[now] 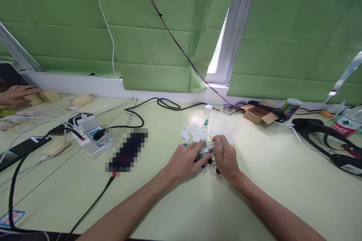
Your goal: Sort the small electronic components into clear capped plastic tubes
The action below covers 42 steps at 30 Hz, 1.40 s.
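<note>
My left hand (pixel 182 160) lies over a shiny clear bundle of thin metal pieces (pixel 205 150), its fingers bent around the left side. From the right, my right hand (pixel 227 158) closes on the same bundle with thumb and curled fingers. Whether the clear part is a bag or a tube cannot be made out. Beneath and between the hands lie loose thin metal pins (pixel 208 170) and several small black round pieces (pixel 217 171). Just beyond my fingers are several white round caps (pixel 194 131). A green-hubbed needle (pixel 206 122) stands near a small white cap (pixel 208 107).
An open cardboard box (pixel 256 115) with black cable and a printed can (pixel 291 108) stand at the back right. Black glasses-like headgear (pixel 333 139) lies at right near a bottle (pixel 346 124). At left are a power strip (pixel 89 133), cables and another person's hand (pixel 19 94).
</note>
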{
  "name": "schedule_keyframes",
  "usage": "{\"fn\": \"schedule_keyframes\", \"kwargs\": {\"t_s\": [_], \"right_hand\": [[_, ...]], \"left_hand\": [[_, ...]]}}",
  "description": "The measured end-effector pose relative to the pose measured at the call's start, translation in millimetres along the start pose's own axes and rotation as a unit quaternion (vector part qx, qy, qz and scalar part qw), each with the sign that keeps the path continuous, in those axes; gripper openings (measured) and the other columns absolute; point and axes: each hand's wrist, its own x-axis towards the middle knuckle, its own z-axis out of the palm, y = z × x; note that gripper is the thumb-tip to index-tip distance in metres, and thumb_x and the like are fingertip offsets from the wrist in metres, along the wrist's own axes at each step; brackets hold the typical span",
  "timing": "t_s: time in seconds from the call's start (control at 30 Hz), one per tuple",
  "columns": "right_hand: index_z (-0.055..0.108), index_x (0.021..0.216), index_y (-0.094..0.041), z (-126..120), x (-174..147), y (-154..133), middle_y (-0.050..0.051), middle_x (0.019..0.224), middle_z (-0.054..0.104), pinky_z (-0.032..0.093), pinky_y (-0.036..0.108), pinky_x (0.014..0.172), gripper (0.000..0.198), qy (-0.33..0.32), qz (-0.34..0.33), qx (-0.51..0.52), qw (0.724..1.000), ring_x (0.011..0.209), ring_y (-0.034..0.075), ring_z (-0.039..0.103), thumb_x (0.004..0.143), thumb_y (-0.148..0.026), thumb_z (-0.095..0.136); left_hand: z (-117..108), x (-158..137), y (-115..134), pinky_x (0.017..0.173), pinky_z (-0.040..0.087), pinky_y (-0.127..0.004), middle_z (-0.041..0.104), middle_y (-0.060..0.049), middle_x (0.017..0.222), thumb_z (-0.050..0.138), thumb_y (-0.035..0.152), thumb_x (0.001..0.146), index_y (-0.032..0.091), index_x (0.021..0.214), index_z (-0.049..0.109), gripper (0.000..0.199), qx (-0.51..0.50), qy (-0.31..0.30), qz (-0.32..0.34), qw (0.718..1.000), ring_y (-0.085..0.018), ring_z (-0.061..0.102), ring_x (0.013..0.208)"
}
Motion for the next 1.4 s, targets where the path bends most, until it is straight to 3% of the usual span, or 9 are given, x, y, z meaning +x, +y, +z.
{"fn": "schedule_keyframes", "kwargs": {"t_s": [0.47, 0.77, 1.4], "right_hand": [[0.055, 0.082, -0.020, -5.3, 0.7, -2.3, -0.001, 0.067, 0.056, 0.041, 0.024, 0.054, 0.019, -0.007, 0.061, 0.044, 0.997, 0.056, 0.013, 0.051, 0.094, -0.030, 0.046], [0.053, 0.086, -0.021, -2.7, -0.9, -2.4, -0.006, 0.056, 0.050, 0.040, 0.023, 0.047, 0.015, -0.049, 0.112, 0.115, 0.986, 0.046, 0.012, 0.047, 0.087, -0.034, 0.059], [0.047, 0.070, -0.021, 1.6, -1.6, 1.5, -0.005, 0.057, 0.047, 0.036, 0.023, 0.049, 0.024, -0.059, 0.153, 0.130, 0.978, 0.051, 0.011, 0.043, 0.089, -0.034, 0.054]], "left_hand": [[-2.2, -0.3, -0.6, 0.056, 0.036, -0.028, 0.071, -0.001, 0.088, 0.047, 0.044, 0.096, 0.023, 0.116, 0.056, 0.031, -0.034, -0.021, -0.003, 0.999, -0.016, 0.063, 0.065], [-4.5, 0.7, 1.1, 0.055, 0.035, -0.027, 0.071, 0.000, 0.087, 0.047, 0.040, 0.096, 0.024, 0.115, 0.057, 0.027, -0.049, -0.025, 0.014, 0.998, -0.015, 0.063, 0.065], [-2.9, 0.8, 0.6, 0.056, 0.036, -0.028, 0.072, -0.001, 0.089, 0.049, 0.039, 0.095, 0.022, 0.113, 0.056, 0.026, -0.043, -0.037, 0.006, 0.998, -0.017, 0.065, 0.069]]}}
